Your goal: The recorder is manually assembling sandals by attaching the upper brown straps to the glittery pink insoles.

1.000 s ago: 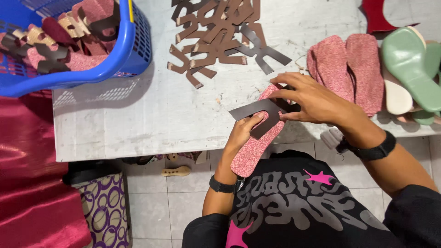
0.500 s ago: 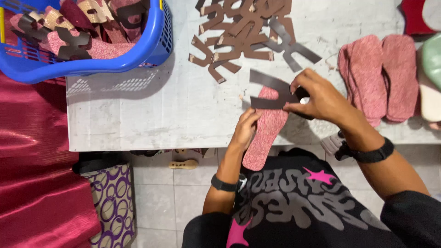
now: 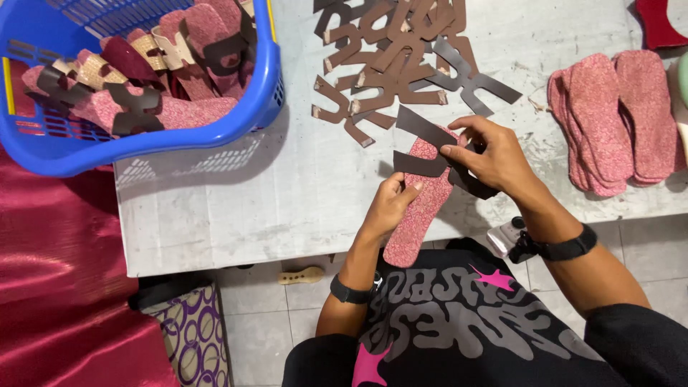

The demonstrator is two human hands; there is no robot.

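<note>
Currently fitting: left hand (image 3: 390, 204) grips the pink insole (image 3: 423, 204) at the worktop (image 3: 301, 186) edge, while right hand (image 3: 491, 154) pinches the dark strap piece (image 3: 423, 147) across its toe. Next, judged: strap ends need aligning and pressing flat.

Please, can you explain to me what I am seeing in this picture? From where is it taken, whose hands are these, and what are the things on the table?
The picture comes from a camera worn on a person's head, looking down at that person's own two bare hands. The left hand holds a pink insole from the side. The right hand presses a dark brown strap piece onto its top end. On the grey table lie a pile of brown strap pieces and a stack of pink insoles. At the left stands a blue basket with insoles that already carry straps.
</note>
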